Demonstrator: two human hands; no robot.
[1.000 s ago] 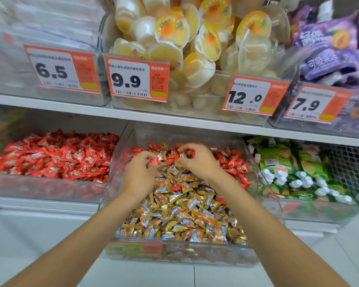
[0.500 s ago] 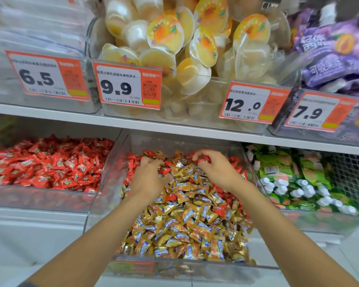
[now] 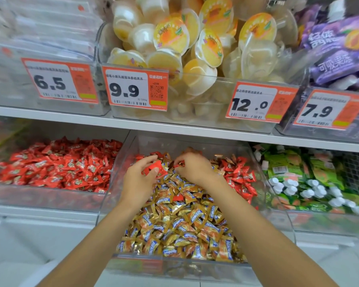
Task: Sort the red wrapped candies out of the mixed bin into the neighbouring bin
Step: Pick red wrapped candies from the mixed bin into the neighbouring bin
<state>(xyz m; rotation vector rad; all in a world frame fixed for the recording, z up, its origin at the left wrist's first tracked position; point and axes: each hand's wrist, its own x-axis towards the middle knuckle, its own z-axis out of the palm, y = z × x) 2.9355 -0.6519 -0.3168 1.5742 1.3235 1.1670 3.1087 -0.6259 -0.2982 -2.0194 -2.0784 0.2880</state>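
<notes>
The clear mixed bin (image 3: pixel 195 268) on the lower shelf holds mostly gold wrapped candies (image 3: pixel 180 222), with red wrapped candies (image 3: pixel 239 177) piled along its right and back. Both hands are over the back of the pile. My left hand (image 3: pixel 140 181) grips a few red candies (image 3: pixel 153 168) between thumb and fingers. My right hand (image 3: pixel 193 166) pinches a small red candy (image 3: pixel 179 163) at its fingertips. The neighbouring bin (image 3: pixel 39 197) to the left is filled with red candies (image 3: pixel 60 164).
The upper shelf edge (image 3: pixel 174 127) hangs just above the hands, carrying bins of jelly cups (image 3: pixel 184 48) with orange price tags. A bin of green pouches (image 3: pixel 311 179) sits to the right. Clear bin walls separate the compartments.
The left hand has lifted off the pile with red candies in its grip. The right hand has shifted left and now pinches a red candy.
</notes>
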